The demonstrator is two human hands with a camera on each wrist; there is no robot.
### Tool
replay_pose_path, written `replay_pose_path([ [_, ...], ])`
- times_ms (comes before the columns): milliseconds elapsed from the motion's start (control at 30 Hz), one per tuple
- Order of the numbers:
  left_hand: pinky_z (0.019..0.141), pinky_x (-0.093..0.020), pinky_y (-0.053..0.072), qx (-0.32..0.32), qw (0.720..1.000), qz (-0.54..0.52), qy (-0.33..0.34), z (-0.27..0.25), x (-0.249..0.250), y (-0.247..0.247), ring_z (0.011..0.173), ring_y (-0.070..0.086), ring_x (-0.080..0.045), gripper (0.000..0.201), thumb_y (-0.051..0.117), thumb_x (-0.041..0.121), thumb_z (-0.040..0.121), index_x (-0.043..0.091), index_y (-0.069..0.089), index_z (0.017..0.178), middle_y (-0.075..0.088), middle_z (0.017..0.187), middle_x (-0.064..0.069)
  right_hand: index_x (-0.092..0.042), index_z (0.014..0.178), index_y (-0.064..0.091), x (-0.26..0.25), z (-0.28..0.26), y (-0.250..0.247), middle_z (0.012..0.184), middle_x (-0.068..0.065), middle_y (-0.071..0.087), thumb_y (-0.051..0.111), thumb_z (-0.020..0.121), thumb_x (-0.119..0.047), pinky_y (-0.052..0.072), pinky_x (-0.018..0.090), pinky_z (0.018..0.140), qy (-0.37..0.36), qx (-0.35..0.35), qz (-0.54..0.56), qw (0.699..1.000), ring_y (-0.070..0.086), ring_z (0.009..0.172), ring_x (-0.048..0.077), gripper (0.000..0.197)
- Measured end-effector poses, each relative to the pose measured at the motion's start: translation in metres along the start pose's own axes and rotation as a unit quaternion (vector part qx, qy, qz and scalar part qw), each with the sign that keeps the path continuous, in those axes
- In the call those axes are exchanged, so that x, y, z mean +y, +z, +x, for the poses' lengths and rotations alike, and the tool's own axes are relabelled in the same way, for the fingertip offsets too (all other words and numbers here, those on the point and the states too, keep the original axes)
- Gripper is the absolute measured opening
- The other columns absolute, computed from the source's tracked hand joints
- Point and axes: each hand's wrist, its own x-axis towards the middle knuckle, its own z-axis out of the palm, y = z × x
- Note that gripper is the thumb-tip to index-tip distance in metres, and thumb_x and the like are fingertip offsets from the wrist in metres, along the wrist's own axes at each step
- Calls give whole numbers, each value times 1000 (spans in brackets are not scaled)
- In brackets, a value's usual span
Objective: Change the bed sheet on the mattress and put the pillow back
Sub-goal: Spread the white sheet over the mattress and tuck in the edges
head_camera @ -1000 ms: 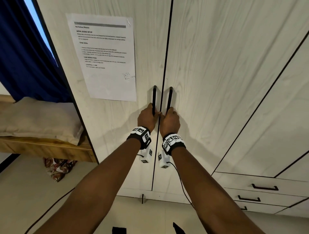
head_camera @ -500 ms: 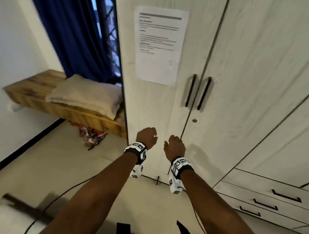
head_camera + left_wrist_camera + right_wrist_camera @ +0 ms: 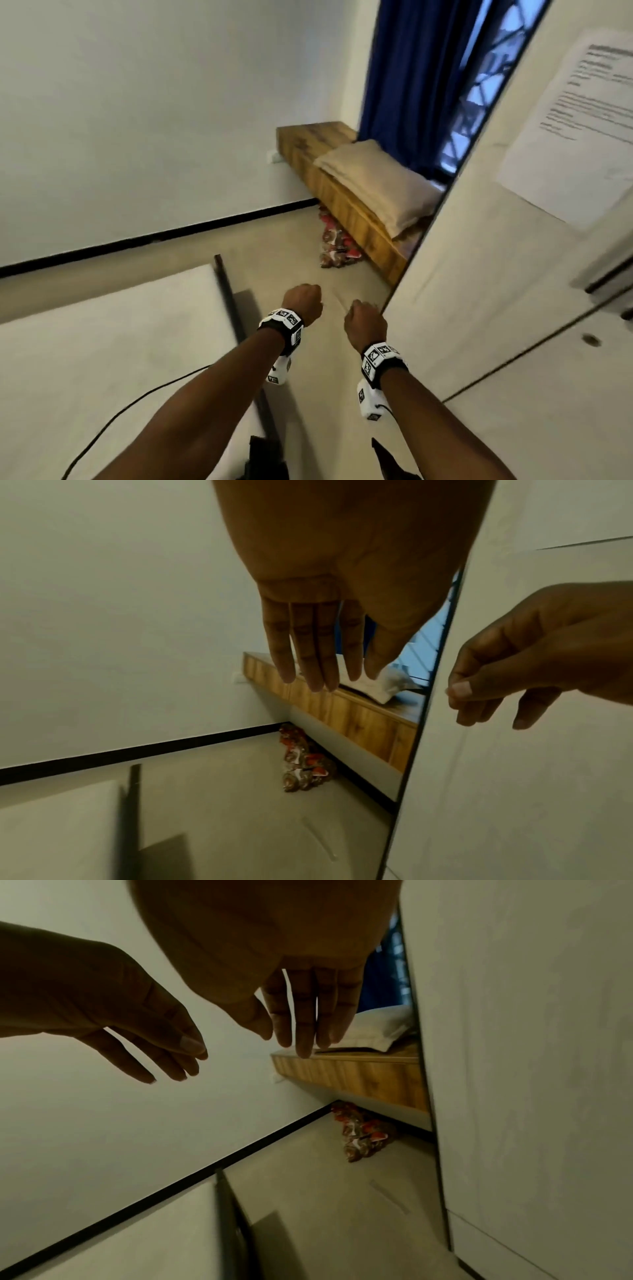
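A beige pillow (image 3: 376, 183) lies on a wooden bench (image 3: 342, 205) under the window, far ahead of both hands. The bare white mattress (image 3: 113, 346) fills the lower left, with a dark bed frame edge (image 3: 233, 315) beside it. A crumpled red patterned sheet (image 3: 337, 245) lies on the floor under the bench. My left hand (image 3: 303, 301) and right hand (image 3: 364, 323) hang in mid-air over the floor, holding nothing. In the wrist views the left hand's fingers (image 3: 310, 653) and the right hand's fingers (image 3: 308, 1015) are straight and relaxed.
A pale wardrobe (image 3: 513, 274) with a taped paper sheet (image 3: 575, 126) stands close on the right. A blue curtain (image 3: 411, 68) covers the window. A white wall (image 3: 154, 120) with a black skirting runs along the left. A black cable (image 3: 130, 407) crosses the mattress.
Both hands have let go of the wardrobe door handles and dropped lower. The view has swung left from the wardrobe doors to the bench, the floor and the mattress.
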Motion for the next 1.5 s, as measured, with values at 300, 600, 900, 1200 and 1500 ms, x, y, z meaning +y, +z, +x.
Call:
replay_pose_path([
  [300, 87, -38, 47, 1, 964, -20, -263, -184, -136, 23, 112, 61, -32, 24, 56, 32, 98, 17, 62, 116, 66, 120, -7, -11, 99, 65, -134, -63, 78, 103, 10, 69, 49, 96, -24, 50, 39, 79, -228, -109, 1, 967, 62, 101, 32, 21],
  [600, 86, -34, 45, 52, 864, -67, -496, -402, -240, 22, 113, 61, -28, 25, 57, 36, 98, 20, 62, 117, 66, 120, -4, -12, 107, 61, -303, -180, 129, 108, 10, 66, 45, 99, -29, 46, 36, 78, -451, -179, -24, 874, 60, 106, 32, 25],
  [900, 90, -35, 45, 94, 759, -110, -635, -604, -328, 26, 116, 60, -26, 24, 57, 39, 98, 21, 62, 114, 66, 121, -2, -15, 106, 62, -473, -331, 177, 106, 8, 66, 46, 98, -29, 42, 34, 72, -595, -217, -32, 773, 60, 102, 31, 23],
  [1200, 88, -35, 49, 180, 639, -140, -735, -783, -384, 5, 110, 63, -30, 22, 58, 35, 93, 21, 65, 108, 70, 115, -5, -18, 103, 66, -607, -507, 199, 102, 6, 67, 48, 95, -31, 50, 36, 78, -704, -233, -33, 670, 61, 102, 31, 23],
  [1500, 86, -35, 47, 246, 505, -126, -818, -951, -399, 3, 110, 63, -31, 19, 59, 35, 93, 21, 66, 103, 70, 112, -5, -16, 90, 68, -712, -667, 210, 97, 7, 69, 53, 90, -29, 52, 34, 74, -795, -254, -30, 550, 65, 95, 32, 20],
])
